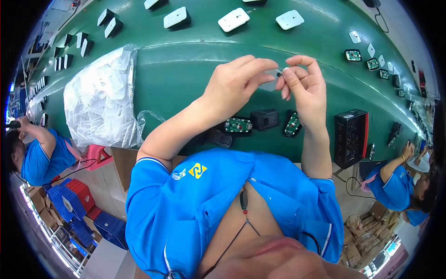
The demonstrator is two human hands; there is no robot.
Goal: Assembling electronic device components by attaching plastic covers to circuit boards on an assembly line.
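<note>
Above the green table, my left hand (231,84) pinches a small clear plastic piece (268,83) between thumb and fingers. Close against it, my right hand (304,88) has thumb and forefinger together at a tiny black part (279,74), whose exact kind is too small to make out. Its other fingers are curled. Below the hands, near the table's front edge, lie a black housing with a green circuit board (238,124), an empty-looking black casing (265,119) and another housing with a board (292,123).
A bag of clear white plastic pieces (100,97) lies at the left. A black box with a red side (351,137) stands at the right. White-faced devices (233,20) line the far side, with open circuit boards (353,55) at far right. Co-workers (395,183) sit on both sides.
</note>
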